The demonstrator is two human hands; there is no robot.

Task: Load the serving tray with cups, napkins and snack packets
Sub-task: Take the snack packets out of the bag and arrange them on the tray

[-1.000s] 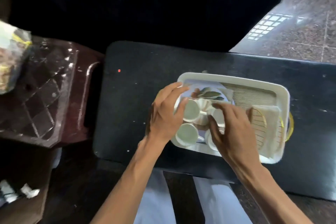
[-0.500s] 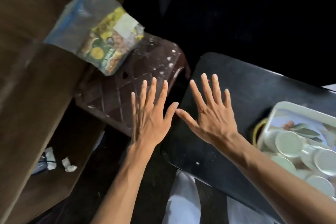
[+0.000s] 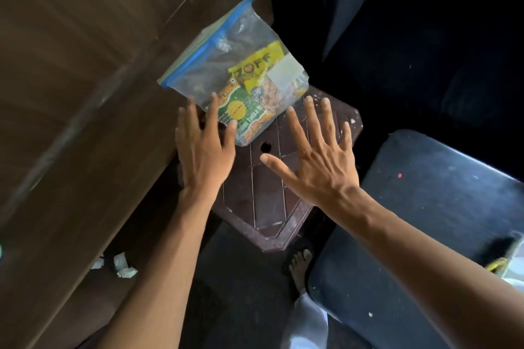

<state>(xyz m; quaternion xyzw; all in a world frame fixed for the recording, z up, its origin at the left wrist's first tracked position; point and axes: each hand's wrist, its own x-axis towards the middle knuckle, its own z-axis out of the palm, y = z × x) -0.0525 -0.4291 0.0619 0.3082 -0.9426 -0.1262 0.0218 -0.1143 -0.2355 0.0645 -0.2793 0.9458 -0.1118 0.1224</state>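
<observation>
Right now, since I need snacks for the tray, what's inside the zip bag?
Through the bag show a yellow packet and a green packet; what lies behind them is hidden.

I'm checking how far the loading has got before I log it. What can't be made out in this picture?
All in the head view:
- Serving tray: cut off by the right edge; only a corner shows, its load unseen.
- Zip bag: the number of snack packets inside; they overlap behind glaring plastic.
- Left hand: motion blur hides whether it touches the bag.
- White scraps on the floor: too small and dim to identify.
</observation>
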